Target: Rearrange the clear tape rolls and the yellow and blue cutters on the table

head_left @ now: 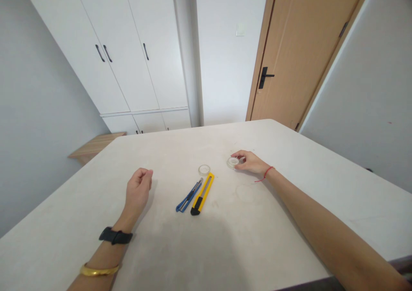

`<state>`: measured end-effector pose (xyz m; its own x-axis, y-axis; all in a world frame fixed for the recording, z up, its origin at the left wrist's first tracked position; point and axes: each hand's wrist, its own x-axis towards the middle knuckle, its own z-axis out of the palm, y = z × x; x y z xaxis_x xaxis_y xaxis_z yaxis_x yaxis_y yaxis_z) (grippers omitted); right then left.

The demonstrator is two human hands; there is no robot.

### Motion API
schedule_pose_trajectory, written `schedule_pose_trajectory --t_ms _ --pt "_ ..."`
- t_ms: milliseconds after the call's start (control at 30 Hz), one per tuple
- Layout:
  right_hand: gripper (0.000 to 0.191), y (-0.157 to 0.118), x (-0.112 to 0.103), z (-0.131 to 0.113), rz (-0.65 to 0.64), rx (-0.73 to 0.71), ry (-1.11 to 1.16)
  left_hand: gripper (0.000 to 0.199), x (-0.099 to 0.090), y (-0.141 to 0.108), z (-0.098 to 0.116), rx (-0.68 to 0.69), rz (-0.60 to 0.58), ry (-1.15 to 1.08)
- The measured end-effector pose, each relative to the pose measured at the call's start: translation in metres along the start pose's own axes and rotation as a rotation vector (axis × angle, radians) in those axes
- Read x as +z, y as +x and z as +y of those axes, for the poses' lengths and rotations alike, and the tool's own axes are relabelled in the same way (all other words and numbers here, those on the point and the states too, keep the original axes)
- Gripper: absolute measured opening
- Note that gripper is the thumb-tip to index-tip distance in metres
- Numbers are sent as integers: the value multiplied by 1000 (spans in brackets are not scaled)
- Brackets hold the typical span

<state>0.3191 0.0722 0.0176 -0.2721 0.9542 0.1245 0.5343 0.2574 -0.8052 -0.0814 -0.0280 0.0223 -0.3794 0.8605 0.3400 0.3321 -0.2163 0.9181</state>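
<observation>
My left hand (pixel 138 190) rests on the pale tabletop (pixel 206 248) with its fingers curled closed, and it holds nothing. My right hand (pixel 249 162) lies further ahead, its fingertips on a small roll of clear tape (pixel 232 162). A second clear roll (pixel 204 169) sits between my hands, just above two utility knives. The yellow box cutter (pixel 202 194) lies beside a slimmer blue cutter (pixel 189 195), nearly touching it, and both point up and to the right. Neither hand touches them.
The table's far corner stops short of a wooden door (pixel 299 50) with a black handle. White cabinets (pixel 128 55) stand at the back left, and a low wooden shelf (pixel 96 147) sits beyond the table's left edge. Grey walls flank both sides.
</observation>
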Motion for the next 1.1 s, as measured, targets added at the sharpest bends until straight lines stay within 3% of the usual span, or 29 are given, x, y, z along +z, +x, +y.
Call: schedule_pose_trajectory --t_ms 600,800,900,1100 --pt "55 -3 1 2 0 19 -4 31 0 0 2 5 0 4" --pt "51 1 -5 -17 125 -66 -2 30 1 -1 7 22 10 19" --pt "49 7 11 -41 71 -156 13 31 1 -1 8 23 5 29" --pt "46 21 70 -78 -144 -239 -17 30 1 -1 8 29 6 20"
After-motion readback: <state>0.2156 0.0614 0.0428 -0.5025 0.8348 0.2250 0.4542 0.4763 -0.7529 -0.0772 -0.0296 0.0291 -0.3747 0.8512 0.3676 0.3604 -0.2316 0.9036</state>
